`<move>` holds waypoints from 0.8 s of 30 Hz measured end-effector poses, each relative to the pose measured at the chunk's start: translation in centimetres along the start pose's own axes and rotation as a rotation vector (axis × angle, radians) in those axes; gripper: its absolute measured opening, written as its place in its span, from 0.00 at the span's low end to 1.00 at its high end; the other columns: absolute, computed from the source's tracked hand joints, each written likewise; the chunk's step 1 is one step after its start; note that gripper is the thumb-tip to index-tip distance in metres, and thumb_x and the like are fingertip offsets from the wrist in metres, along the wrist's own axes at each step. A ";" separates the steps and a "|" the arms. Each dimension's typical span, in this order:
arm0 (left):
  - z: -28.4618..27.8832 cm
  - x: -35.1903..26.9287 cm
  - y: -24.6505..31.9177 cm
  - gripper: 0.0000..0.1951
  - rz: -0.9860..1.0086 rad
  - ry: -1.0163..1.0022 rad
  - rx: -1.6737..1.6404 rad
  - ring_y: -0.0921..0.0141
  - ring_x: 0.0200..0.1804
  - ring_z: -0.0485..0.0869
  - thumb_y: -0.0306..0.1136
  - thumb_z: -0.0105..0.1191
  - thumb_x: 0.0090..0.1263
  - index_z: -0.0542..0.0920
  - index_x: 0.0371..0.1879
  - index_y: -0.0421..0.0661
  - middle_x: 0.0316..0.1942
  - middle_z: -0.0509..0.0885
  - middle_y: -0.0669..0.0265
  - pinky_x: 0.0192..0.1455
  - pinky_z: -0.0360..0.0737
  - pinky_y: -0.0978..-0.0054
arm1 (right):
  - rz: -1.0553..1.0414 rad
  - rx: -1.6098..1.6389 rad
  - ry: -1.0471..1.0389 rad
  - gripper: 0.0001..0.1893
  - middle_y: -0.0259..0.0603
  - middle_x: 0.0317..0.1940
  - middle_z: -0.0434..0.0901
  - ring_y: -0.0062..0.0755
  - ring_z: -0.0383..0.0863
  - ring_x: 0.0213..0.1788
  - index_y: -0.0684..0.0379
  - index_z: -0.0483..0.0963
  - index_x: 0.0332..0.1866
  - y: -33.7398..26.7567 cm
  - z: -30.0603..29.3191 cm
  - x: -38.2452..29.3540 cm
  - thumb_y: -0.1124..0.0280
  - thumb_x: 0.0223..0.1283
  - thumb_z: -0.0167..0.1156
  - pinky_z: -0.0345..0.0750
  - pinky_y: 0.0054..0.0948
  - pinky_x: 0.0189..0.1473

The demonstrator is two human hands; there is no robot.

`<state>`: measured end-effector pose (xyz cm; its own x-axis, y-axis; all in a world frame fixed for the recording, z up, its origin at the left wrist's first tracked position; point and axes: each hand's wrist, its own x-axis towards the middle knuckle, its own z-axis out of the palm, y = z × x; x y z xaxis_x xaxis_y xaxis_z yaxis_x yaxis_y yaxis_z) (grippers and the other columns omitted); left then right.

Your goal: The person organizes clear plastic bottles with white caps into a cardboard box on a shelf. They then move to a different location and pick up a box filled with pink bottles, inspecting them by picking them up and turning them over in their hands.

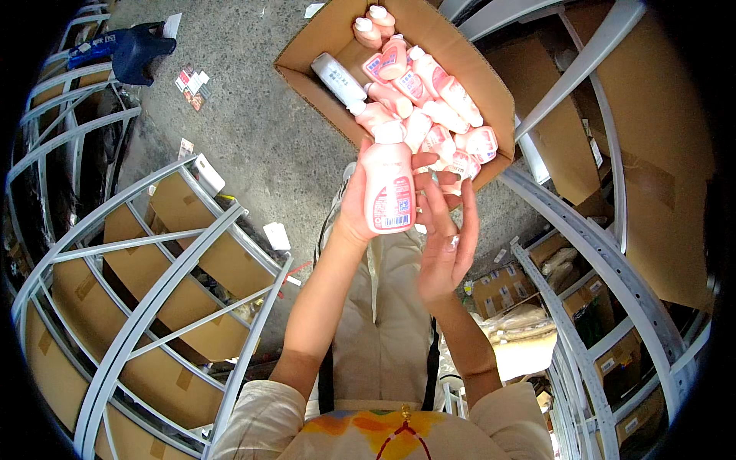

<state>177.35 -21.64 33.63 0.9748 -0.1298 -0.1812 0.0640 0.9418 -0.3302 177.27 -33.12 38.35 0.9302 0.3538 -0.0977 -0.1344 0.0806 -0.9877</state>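
My left hand is closed around a pink plastic bottle with a white cap. The bottle is upright in my view, its label with a printed code and barcode facing me. Beside it my right hand has its fingers spread and bent, with nothing seen in its grasp; whether its fingertips touch the bottle is hard to tell. Just beyond both hands stands an open cardboard box. Several similar pink bottles lie jumbled inside, along with a whitish bottle near the box's left wall.
Metal shelving holding cardboard boxes curves along the left. More metal racks with large cartons stand on the right. A dark blue plastic stool and paper scraps are on the concrete floor.
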 end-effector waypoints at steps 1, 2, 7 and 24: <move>0.6 0.1 0.0 0.38 -0.039 -0.030 -0.053 0.49 0.53 0.71 0.65 0.28 0.63 0.60 0.60 0.42 0.56 0.67 0.47 0.52 0.74 0.56 | 0.017 0.024 0.016 0.33 0.62 0.56 0.65 0.46 0.64 0.60 0.69 0.37 0.66 -0.1 0.0 0.0 0.55 0.67 0.34 0.62 0.39 0.60; 0.9 0.1 -0.1 0.38 -0.078 -0.060 -0.105 0.50 0.53 0.71 0.65 0.28 0.64 0.60 0.60 0.42 0.56 0.67 0.47 0.52 0.73 0.57 | -0.007 -0.042 0.037 0.31 0.62 0.55 0.66 0.46 0.65 0.60 0.68 0.41 0.65 0.1 -0.2 0.0 0.55 0.67 0.34 0.64 0.40 0.59; 1.3 -0.9 0.1 0.28 0.093 0.223 0.814 0.69 0.46 0.78 0.50 0.43 0.66 0.66 0.56 0.39 0.44 0.78 0.60 0.50 0.74 0.71 | 0.105 0.076 0.100 0.25 0.59 0.53 0.68 0.44 0.70 0.56 0.70 0.56 0.60 -1.5 -0.2 1.4 0.59 0.68 0.35 0.70 0.39 0.55; 2.2 -0.8 1.0 0.26 0.378 0.429 2.060 0.67 0.45 0.78 0.34 0.57 0.57 0.69 0.55 0.40 0.44 0.79 0.57 0.48 0.72 0.73 | 0.456 -0.140 -0.165 0.15 0.40 0.31 0.80 0.17 0.78 0.29 0.69 0.71 0.42 -1.2 -2.3 8.7 0.72 0.52 0.62 0.74 0.14 0.26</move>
<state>177.10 -19.89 35.48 0.9159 0.3340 -0.2228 0.2993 -0.1981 0.9334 186.30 -32.25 38.37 0.7195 0.4678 -0.5132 -0.4568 -0.2379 -0.8572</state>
